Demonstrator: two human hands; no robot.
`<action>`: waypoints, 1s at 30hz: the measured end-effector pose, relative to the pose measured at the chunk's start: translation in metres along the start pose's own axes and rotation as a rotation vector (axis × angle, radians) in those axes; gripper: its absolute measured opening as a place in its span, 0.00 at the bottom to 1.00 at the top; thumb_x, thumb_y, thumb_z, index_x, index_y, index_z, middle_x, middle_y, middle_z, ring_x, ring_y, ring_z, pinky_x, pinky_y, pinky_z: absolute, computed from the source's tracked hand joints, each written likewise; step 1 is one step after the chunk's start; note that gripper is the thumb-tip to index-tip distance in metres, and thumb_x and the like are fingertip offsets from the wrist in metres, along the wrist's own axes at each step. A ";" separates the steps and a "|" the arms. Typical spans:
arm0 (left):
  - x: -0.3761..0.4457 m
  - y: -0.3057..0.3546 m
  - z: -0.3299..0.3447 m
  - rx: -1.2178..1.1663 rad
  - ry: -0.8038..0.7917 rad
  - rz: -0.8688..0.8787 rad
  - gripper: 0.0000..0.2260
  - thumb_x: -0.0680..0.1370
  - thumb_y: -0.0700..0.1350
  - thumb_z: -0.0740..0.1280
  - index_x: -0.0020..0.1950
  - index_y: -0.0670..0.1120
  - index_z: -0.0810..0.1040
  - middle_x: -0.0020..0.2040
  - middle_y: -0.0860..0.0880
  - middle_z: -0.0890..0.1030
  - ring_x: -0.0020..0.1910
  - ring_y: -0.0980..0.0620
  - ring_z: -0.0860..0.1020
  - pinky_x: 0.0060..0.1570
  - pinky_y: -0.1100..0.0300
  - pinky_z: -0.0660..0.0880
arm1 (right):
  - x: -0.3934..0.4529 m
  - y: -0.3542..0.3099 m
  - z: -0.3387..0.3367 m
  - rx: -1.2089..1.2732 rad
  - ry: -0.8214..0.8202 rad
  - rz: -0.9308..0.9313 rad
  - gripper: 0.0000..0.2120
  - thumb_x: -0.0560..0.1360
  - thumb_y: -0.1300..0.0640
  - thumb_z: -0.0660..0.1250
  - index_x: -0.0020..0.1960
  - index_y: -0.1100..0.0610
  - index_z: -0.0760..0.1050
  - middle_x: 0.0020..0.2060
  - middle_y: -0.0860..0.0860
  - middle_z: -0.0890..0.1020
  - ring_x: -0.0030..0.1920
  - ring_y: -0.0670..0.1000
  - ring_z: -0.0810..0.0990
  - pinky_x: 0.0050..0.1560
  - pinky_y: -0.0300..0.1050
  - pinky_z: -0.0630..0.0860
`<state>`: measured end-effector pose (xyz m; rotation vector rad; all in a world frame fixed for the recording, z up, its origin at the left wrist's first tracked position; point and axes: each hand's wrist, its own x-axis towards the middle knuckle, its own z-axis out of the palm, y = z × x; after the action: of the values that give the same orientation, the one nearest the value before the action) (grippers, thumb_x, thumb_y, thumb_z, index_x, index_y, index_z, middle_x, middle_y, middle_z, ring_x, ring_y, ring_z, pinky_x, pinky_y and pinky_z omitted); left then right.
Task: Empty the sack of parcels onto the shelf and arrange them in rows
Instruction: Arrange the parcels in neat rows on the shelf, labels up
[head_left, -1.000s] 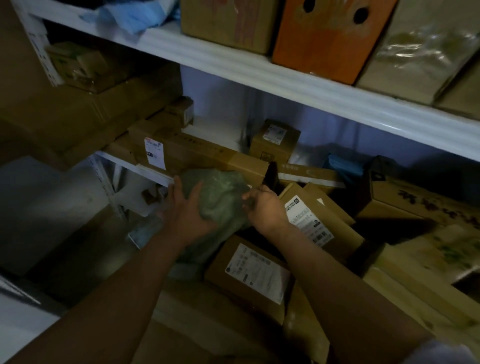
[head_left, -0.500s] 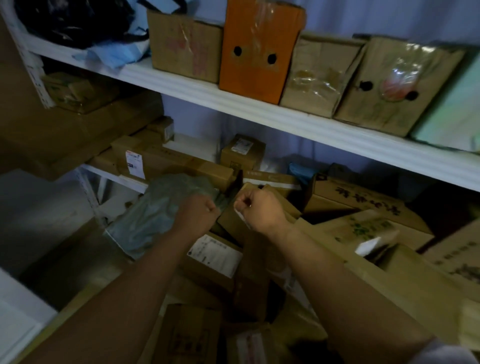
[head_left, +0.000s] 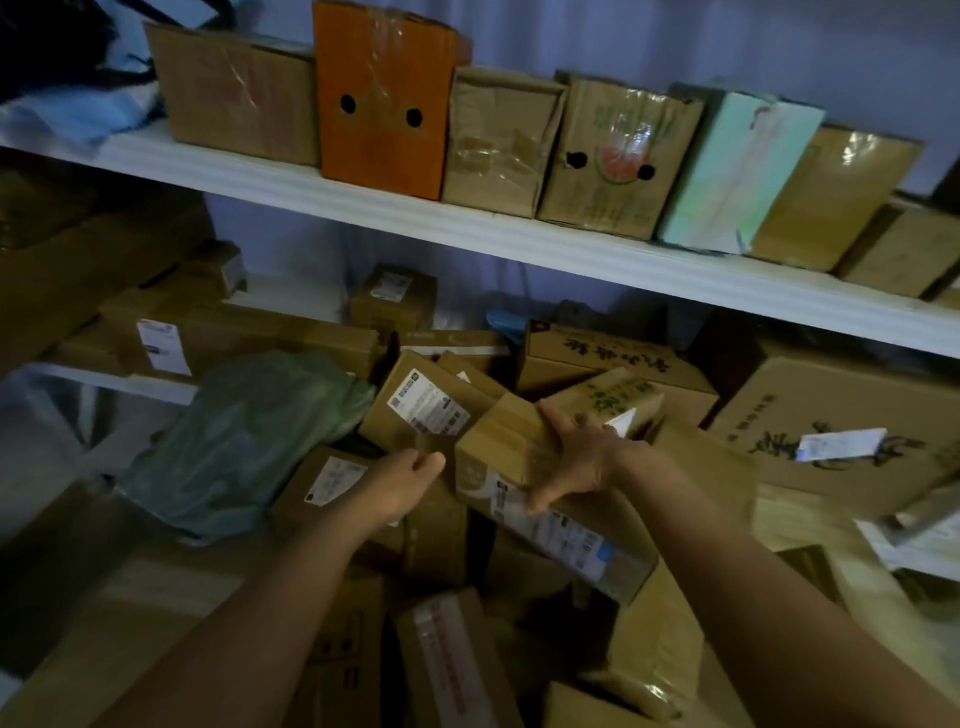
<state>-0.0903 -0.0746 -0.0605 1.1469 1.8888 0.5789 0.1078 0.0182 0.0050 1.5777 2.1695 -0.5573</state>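
Your right hand (head_left: 576, 457) grasps a long cardboard parcel (head_left: 550, 499) from above, fingers spread over its top and thumb on its labelled near face, on the heap of parcels on the lower shelf (head_left: 779, 525). Its long axis runs from beside your left hand (head_left: 410, 478), which hangs loosely curled and empty just off its left end, down toward the shelf's right front. The light is dim, and what lies under the parcel is hidden.
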 end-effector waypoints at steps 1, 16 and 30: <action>-0.002 -0.002 0.003 -0.030 -0.036 -0.018 0.25 0.80 0.60 0.50 0.73 0.48 0.64 0.68 0.46 0.71 0.62 0.48 0.73 0.60 0.52 0.69 | -0.002 -0.003 0.003 -0.001 0.040 -0.002 0.61 0.57 0.37 0.76 0.74 0.37 0.35 0.76 0.54 0.52 0.75 0.63 0.53 0.69 0.71 0.55; -0.034 -0.060 -0.049 -0.930 0.108 -0.156 0.35 0.61 0.70 0.65 0.62 0.52 0.72 0.57 0.46 0.79 0.56 0.42 0.76 0.58 0.40 0.70 | -0.007 -0.127 0.030 0.042 0.272 -0.394 0.52 0.63 0.37 0.73 0.77 0.45 0.46 0.71 0.54 0.63 0.71 0.59 0.61 0.71 0.63 0.55; -0.037 -0.143 -0.058 -0.531 0.644 -0.315 0.18 0.76 0.42 0.63 0.66 0.42 0.72 0.63 0.40 0.75 0.55 0.42 0.75 0.53 0.52 0.72 | 0.014 -0.153 0.077 0.215 0.205 -0.560 0.19 0.75 0.49 0.68 0.65 0.51 0.75 0.67 0.52 0.72 0.68 0.53 0.69 0.67 0.45 0.65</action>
<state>-0.2005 -0.1734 -0.1171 0.3165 2.1800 1.2780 -0.0362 -0.0551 -0.0545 1.1444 2.8069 -0.8478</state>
